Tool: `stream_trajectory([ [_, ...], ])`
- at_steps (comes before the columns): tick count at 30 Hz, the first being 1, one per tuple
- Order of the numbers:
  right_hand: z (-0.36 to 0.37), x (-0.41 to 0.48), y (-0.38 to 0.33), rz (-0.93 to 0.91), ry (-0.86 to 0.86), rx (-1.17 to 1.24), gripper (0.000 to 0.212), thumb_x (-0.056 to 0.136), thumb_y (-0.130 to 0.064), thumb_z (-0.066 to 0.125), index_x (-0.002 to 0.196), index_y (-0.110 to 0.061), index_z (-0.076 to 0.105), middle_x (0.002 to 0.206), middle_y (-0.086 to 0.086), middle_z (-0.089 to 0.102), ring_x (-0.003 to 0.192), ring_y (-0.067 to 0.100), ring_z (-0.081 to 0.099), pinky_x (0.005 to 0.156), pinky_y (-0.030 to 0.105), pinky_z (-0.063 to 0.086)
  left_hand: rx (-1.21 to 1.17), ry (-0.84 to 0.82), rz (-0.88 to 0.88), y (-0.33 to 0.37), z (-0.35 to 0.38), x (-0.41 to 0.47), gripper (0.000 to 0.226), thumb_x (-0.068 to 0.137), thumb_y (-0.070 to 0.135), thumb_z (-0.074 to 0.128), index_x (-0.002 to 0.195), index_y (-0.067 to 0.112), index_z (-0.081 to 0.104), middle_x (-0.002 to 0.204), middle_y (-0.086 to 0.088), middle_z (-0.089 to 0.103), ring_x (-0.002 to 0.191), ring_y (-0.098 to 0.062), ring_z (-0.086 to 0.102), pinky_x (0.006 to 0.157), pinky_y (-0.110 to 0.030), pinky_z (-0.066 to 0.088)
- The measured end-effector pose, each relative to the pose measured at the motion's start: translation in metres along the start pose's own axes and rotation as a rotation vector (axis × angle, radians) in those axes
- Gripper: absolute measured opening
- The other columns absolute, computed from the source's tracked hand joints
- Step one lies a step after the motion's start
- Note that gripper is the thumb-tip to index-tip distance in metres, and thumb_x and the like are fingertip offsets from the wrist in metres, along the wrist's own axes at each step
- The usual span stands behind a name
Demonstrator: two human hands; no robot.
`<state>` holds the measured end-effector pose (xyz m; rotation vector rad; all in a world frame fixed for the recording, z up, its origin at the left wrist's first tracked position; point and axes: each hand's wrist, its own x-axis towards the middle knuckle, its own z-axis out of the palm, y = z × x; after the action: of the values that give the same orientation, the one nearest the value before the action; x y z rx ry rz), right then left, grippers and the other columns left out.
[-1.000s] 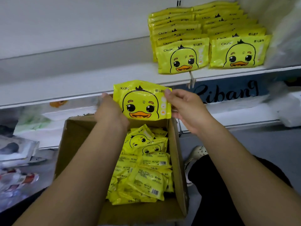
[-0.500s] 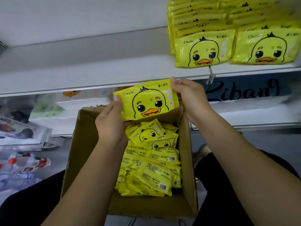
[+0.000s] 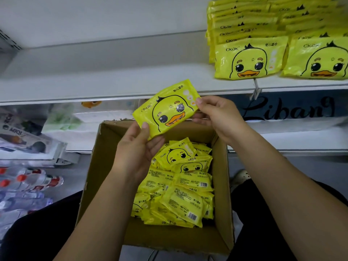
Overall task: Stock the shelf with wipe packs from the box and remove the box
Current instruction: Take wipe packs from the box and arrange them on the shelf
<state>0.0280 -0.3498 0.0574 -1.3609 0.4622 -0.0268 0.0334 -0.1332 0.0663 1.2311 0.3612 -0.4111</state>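
We read "CKAK" in black on the held pack point(image 3: 165, 108), with the characters 婴儿湿巾 at its upper corner. Same brand and characters on the front shelf packs point(image 3: 248, 57) and on a face-up pack point(image 3: 175, 153) in the box point(image 3: 98, 176). Back-side packs point(image 3: 188, 206) carry barcodes; digits too small to read. Dark strip point(image 3: 290, 110) under the shelf point(image 3: 131, 85): script "Libang". Left package point(image 3: 16, 131): "MIQI".

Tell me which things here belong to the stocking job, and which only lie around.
Job: held wipe pack, pinched by left hand and right hand; cardboard box; loose packs inside it; shelf; stocked packs on it.
Lying about: water bottles, far left; bagged goods above them.
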Motion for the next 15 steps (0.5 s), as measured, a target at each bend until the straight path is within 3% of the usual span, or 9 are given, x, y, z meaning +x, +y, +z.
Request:
stream_trajectory([
  [5, 0.008, -0.003, -0.002, 0.002, 0.014, -0.012, 0.011, 0.098, -0.016, 0.064, 0.097, -0.009, 0.072, 0.083, 0.004, 0.074, 0.073, 0.014, 0.071, 0.073, 0.029, 0.063, -0.018, -0.005, 0.012, 0.0, -0.016, -0.01, 0.03, 0.104, 0.011, 0.05, 0.132, 0.014, 0.061, 0.113, -0.01, 0.076, 0.097, -0.027, 0.076, 0.08, -0.029, 0.062],
  [11, 0.017, -0.007, -0.005, -0.018, 0.07, 0.071, 0.011, 0.097, -0.009, 0.064, 0.089, -0.012, 0.071, 0.075, -0.004, 0.074, 0.071, 0.013, 0.071, 0.072, 0.027, 0.062, -0.119, 0.018, 0.001, 0.014, -0.019, -0.011, 0.017, 0.102, 0.009, 0.054, 0.111, 0.004, 0.067, 0.102, -0.012, 0.077, 0.081, -0.022, 0.077, 0.074, -0.029, 0.063],
  [15, 0.019, -0.005, -0.014, -0.122, 0.083, 0.081, 0.013, 0.098, -0.006, 0.061, 0.09, -0.012, 0.068, 0.07, -0.005, 0.074, 0.066, 0.012, 0.071, 0.067, 0.024, 0.061, -0.041, -0.034, 0.018, 0.023, -0.018, -0.001, 0.015, 0.102, 0.009, 0.054, 0.106, 0.007, 0.069, 0.114, -0.011, 0.075, 0.096, -0.021, 0.075, 0.077, -0.031, 0.062],
])
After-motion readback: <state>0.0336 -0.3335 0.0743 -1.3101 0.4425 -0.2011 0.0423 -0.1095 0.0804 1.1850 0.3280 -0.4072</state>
